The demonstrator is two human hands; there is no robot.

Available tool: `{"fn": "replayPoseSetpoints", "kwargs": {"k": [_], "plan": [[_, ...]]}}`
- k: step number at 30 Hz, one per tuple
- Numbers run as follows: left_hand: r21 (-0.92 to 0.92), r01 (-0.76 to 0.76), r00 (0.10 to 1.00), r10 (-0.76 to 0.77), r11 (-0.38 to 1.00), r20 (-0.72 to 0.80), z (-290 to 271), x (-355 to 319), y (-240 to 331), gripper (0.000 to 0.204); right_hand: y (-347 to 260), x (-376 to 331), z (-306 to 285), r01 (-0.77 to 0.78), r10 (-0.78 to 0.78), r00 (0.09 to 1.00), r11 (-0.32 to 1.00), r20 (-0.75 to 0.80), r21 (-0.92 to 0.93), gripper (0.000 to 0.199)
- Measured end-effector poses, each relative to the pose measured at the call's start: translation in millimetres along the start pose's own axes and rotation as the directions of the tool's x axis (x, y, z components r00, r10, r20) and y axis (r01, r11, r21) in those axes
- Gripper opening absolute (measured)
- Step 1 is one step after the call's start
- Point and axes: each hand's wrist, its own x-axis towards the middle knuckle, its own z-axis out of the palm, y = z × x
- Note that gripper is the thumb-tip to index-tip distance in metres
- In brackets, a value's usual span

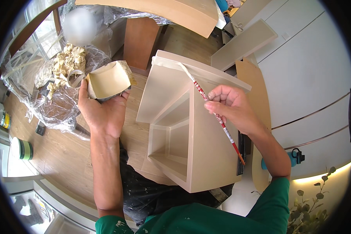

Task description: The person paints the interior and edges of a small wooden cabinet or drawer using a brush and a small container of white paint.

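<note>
My left hand point(105, 115) cradles a small open cardboard box point(110, 82) from below, its inside coated with cream paint. A thin paintbrush point(199, 89) with a red-and-white patterned handle is pinched between the thumb and fingers of my right hand point(234, 107). Its paint-coated tip reaches up to the far edge of a beige cabinet point(216, 156); I cannot tell whether it touches. The cabinet has an open compartment and an angled panel point(160, 87) at its left. Paint spots show on my dark trousers and green sleeve.
At the left, clear plastic sheeting point(62, 113) bears crumpled masking tape point(68, 64) and a tape roll point(75, 78). A green-and-white tub point(22, 148) stands on the wood floor. Beige panels point(243, 43) lean at the back right. A blue bottle point(293, 156) and a leafy plant point(310, 206) are at right.
</note>
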Motion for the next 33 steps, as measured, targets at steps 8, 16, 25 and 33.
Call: {"fn": "replayPoseSetpoints", "kwargs": {"k": [8,16,25,33], "plan": [[-0.016,0.001,1.0,-0.001,1.0,-0.018,3,-1,-1,0.047,2,-2,-2,-0.003,0.003,1.0,1.0,0.002,0.017,0.019],[-0.017,0.012,1.0,-0.012,1.0,0.006,-2,2,-1,0.048,2,-5,-5,-0.02,0.02,1.0,1.0,-0.006,0.018,0.019],[0.0,0.011,1.0,-0.011,1.0,-0.015,-1,2,-1,0.048,10,-11,-12,-0.028,0.028,0.998,1.0,-0.061,0.001,0.02],[0.003,-0.001,0.999,0.001,1.0,-0.041,4,0,-1,0.047,10,-20,-17,-0.051,0.054,0.994,0.998,-0.094,0.036,0.02]]}}
